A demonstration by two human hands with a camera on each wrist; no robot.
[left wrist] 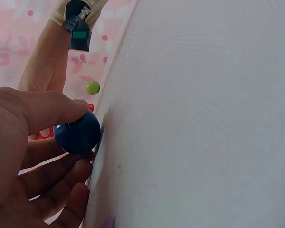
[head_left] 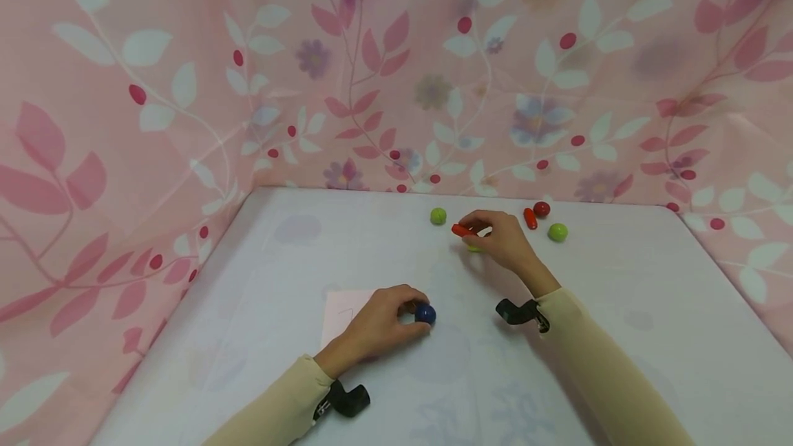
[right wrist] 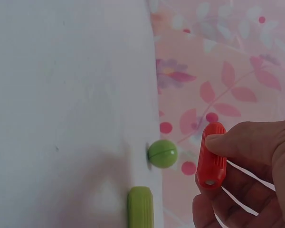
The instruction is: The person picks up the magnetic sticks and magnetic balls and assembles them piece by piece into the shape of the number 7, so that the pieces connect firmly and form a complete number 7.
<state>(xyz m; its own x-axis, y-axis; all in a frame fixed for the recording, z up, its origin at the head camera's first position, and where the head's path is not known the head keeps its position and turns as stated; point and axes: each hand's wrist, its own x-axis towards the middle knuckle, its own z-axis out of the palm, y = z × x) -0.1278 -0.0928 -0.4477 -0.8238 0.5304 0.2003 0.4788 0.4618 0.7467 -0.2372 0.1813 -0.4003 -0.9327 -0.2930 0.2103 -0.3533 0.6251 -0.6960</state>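
Note:
My left hand [head_left: 387, 319] holds a glossy dark blue ball [head_left: 425, 314] between thumb and fingers, low over the table. In the left wrist view the thumb lies over the blue ball [left wrist: 78, 133], and the other fingers curl beneath it. Farther back, my right hand [head_left: 498, 239] pinches a red ridged capsule-shaped piece [right wrist: 212, 156], thumb on one side and fingers on the other. Below that hand lies a similar light green piece [right wrist: 140, 207], mostly hidden in the head view. A light green ball [head_left: 438, 216] with a seam sits just left of the right hand.
Right of the right hand lie another red capsule-shaped piece [head_left: 530, 219], a dark red ball [head_left: 542, 209] and a green ball [head_left: 557, 232]. A pale sheet with a line drawn on it [head_left: 337, 315] lies partly under the left hand. Pink floral cloth [head_left: 384, 74] rises behind the white table [head_left: 279, 253].

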